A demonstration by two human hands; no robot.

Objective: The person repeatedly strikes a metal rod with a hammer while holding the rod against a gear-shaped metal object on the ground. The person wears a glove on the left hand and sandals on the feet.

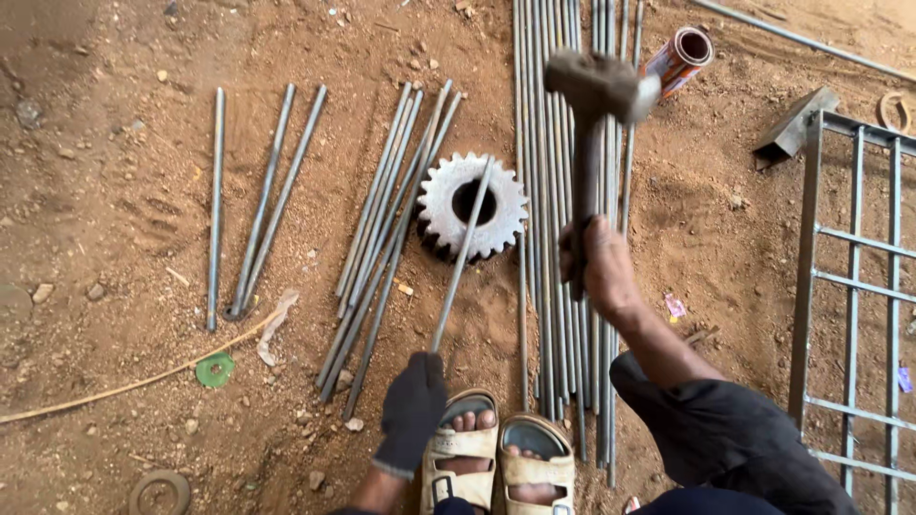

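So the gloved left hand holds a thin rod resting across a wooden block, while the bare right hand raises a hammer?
Not quite. In the head view the rod rests across a toothed metal gear, not a wooden block. The gloved left hand holds it; the bare right hand raises the hammer.

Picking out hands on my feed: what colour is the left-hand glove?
Black, clearest in the head view: glove on the left hand, gripping a rod.

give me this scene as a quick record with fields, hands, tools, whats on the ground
left hand: dark-gloved left hand holds thin grey steel rod, its far end resting on the toothed grey metal gear
right hand: bare right hand holds raised metal-handled hammer
ground: reddish dirt floor
nearby: long bundle of grey steel rods; grey metal grille frame
feet: tan sandals
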